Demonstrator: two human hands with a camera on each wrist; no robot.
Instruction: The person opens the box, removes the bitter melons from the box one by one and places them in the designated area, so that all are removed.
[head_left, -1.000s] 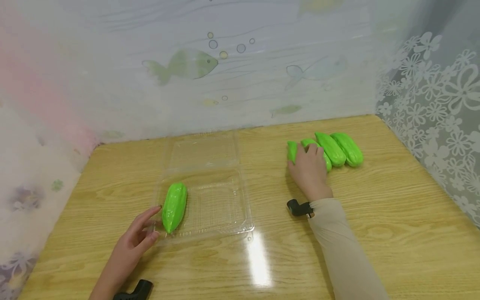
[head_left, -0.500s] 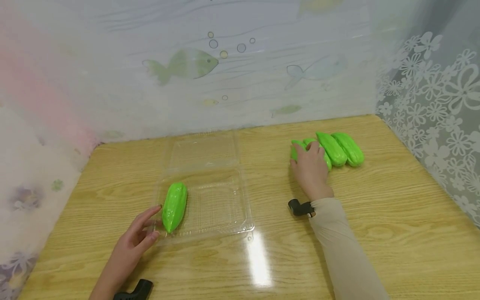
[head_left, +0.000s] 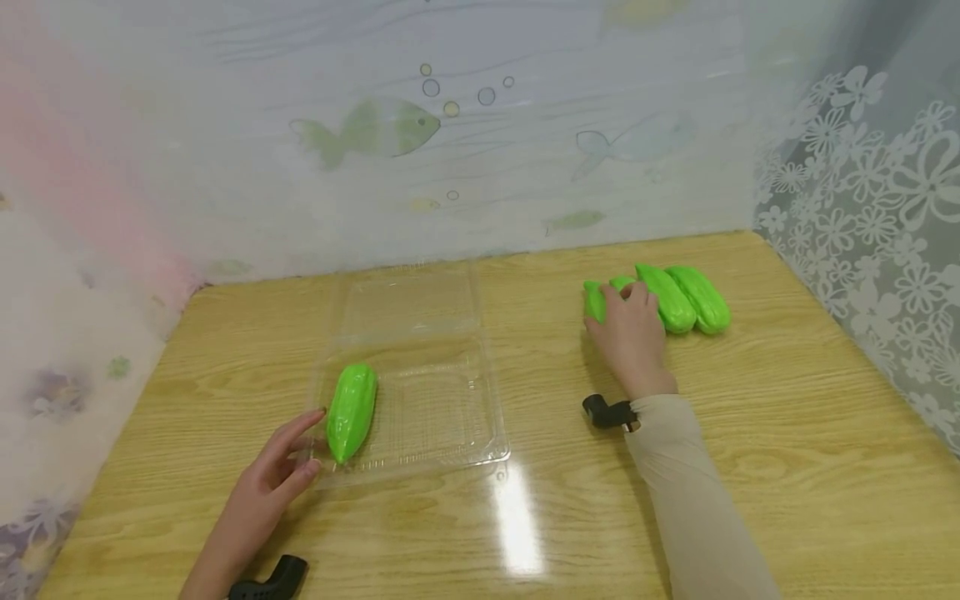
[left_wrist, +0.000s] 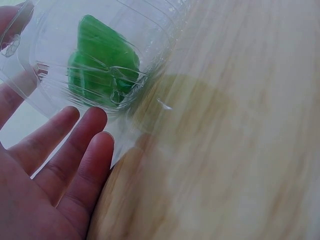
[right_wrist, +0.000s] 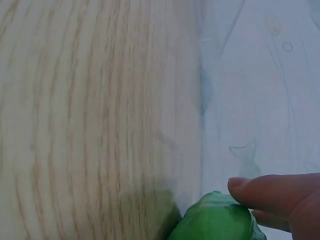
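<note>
At the right back, my right hand (head_left: 628,337) reaches over the near row of bright green, ridged, gourd-like vegetables and grips the leftmost gourd (head_left: 594,302), thumb on its left side. In the right wrist view, the thumb (right_wrist: 265,192) lies against the green gourd (right_wrist: 215,220). Another gourd (head_left: 622,282) is mostly hidden behind the fingers. On the left, a clear plastic clamshell box (head_left: 495,454) lies with its lid back and one green gourd (head_left: 352,414) along its left side. My left hand (head_left: 273,467) rests at the box's left front edge, fingers extended.
Two more green gourds, one (head_left: 666,300) and another (head_left: 699,300), lie side by side right of my right hand. The wooden table (head_left: 540,517) meets a fish-patterned wall (head_left: 510,158) at the back. The box lid (head_left: 408,300) lies flat toward the wall.
My right hand has shifted slightly right along with the leftmost gourd, closer to its neighbours. The left hand and the gourd in the box have stayed in place.
</note>
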